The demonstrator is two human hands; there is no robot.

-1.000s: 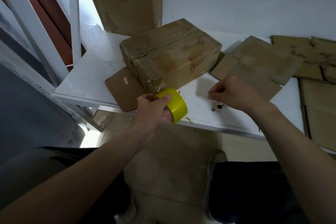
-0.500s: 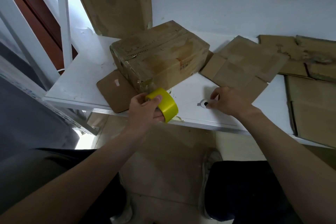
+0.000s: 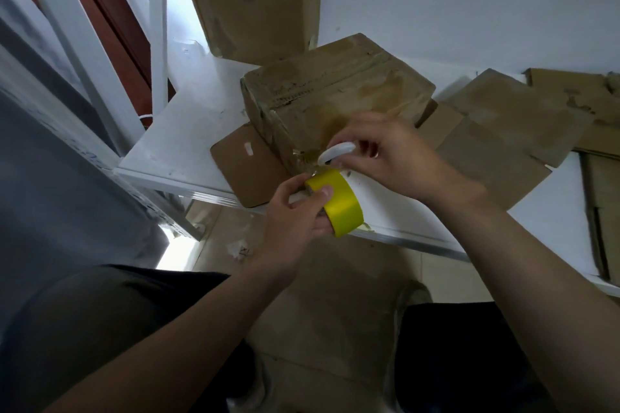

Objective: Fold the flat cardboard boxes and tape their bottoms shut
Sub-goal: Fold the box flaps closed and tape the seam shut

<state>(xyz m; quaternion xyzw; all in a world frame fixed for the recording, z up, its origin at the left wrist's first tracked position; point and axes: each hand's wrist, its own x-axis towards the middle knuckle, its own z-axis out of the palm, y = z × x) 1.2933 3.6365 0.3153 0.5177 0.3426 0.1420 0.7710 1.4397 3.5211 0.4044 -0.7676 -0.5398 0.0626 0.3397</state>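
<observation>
A folded cardboard box [image 3: 335, 94] stands on the white table [image 3: 188, 131], one flap [image 3: 245, 168] lying flat toward me. My left hand [image 3: 295, 211] grips a yellow tape roll [image 3: 339, 203] at the table's front edge, just below the box's near corner. My right hand [image 3: 389, 154] pinches a small white tool [image 3: 337, 151] right above the roll, beside the box corner. What kind of tool it is cannot be told.
Flat cardboard boxes [image 3: 496, 131] lie spread over the table's right half. Another brown box [image 3: 251, 0] leans against the wall behind. A white shelf post [image 3: 157, 23] rises at the left. Cardboard [image 3: 335, 305] covers the floor between my legs.
My right hand picked up the small white tool from the table and brought it left to the tape roll. My left hand kept its hold on the roll.
</observation>
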